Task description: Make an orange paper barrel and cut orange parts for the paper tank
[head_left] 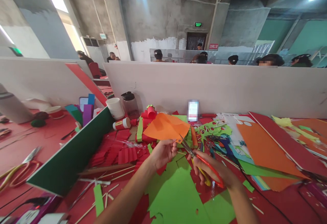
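In the middle of the head view, my left hand [166,153] pinches the near edge of a sheet of orange paper [165,127]. My right hand [208,168] grips a pair of scissors [187,146] with red and yellow handles. Their blades point up and left, with the tips at the orange paper's near corner, close to my left fingers. Beneath both hands lies a large piece of green paper [173,186] with cut, uneven edges. Folded red paper strips [127,156] lie to the left of my left hand.
A green board [76,156] stands on edge at left; other scissors [25,168] lie beyond it. A paper cup [121,124] lies tipped near a dark-lidded jar [130,105]. A phone [193,110] leans against the white partition [204,88]. Orange sheets [260,145] and a black cable [260,190] are at right.
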{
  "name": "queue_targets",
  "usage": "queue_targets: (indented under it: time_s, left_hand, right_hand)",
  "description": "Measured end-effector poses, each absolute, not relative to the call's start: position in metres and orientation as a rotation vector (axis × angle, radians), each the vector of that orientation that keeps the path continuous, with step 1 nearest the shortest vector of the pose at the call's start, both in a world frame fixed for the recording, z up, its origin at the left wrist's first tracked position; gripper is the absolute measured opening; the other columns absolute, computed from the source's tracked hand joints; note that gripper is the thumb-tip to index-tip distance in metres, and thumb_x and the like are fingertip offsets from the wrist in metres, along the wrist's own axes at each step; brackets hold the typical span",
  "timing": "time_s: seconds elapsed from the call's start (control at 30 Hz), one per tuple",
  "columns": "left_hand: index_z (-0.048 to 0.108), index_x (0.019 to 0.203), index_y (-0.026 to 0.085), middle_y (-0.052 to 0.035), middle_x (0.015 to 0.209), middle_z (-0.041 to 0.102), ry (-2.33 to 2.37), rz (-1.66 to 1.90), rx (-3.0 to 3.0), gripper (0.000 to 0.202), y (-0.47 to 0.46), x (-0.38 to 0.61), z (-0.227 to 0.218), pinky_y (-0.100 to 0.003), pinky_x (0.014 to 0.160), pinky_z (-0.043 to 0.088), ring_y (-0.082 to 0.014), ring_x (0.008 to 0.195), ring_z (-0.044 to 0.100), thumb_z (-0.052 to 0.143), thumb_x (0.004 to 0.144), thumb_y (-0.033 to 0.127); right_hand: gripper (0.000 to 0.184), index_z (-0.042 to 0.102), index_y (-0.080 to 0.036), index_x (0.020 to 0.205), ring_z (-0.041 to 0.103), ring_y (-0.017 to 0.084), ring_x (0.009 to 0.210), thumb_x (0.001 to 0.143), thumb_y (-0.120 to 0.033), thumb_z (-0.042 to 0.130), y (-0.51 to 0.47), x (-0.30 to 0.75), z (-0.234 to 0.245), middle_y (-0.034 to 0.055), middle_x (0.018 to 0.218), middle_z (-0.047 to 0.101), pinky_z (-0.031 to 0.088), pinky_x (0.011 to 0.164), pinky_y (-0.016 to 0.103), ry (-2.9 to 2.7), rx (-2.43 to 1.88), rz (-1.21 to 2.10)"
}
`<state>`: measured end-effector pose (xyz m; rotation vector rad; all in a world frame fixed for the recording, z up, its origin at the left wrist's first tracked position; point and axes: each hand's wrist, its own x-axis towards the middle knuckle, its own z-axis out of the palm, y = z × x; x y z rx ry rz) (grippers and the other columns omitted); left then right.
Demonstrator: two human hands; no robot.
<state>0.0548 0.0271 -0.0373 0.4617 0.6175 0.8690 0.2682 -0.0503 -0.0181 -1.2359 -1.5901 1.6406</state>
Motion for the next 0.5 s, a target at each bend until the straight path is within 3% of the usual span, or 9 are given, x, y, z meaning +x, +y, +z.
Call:
queue_targets:
  time_s: [0.1, 0.23, 0.5]
  left_hand:
    - [0.062, 0.071, 0.011, 0.0009, 0.059, 0.059, 0.710, 0.936, 0.637, 0.007, 0.027, 0.056, -0.039, -0.014, 0.050, 0.043, -0.0043, 0.048, 0.051, 0.068, 0.075, 0.012]
    - [0.064, 0.071, 0.011, -0.0046, 0.063, 0.066, 0.823, 0.978, 1.037, 0.022, 0.023, 0.060, -0.037, -0.020, 0.054, 0.045, -0.0100, 0.054, 0.058, 0.071, 0.078, 0.030]
    - [0.063, 0.083, 0.012, -0.0043, 0.066, 0.069, 0.862, 1.108, 1.234, 0.034, 0.020, 0.068, -0.035, -0.025, 0.056, 0.050, -0.0161, 0.055, 0.064, 0.069, 0.078, 0.045]
  right_hand:
    - [0.042, 0.051, -0.023, 0.111, 0.056, 0.010, 0.048, 0.092, -0.059, 0.048, -0.051, 0.270, -0.019, -0.0046, 0.072, 0.058, 0.047, 0.050, 0.021, -1.601, -1.232, 1.603]
    - [0.044, 0.050, -0.023, 0.113, 0.060, 0.011, 0.053, 0.092, -0.061, 0.046, -0.050, 0.274, -0.022, -0.0029, 0.077, 0.058, 0.048, 0.051, 0.021, -1.601, -1.261, 1.585]
    - [0.038, 0.051, -0.023, 0.103, 0.059, 0.010, 0.052, 0.091, -0.059, 0.049, -0.049, 0.272, -0.020, -0.0040, 0.074, 0.058, 0.047, 0.049, 0.020, -1.605, -1.318, 1.594]
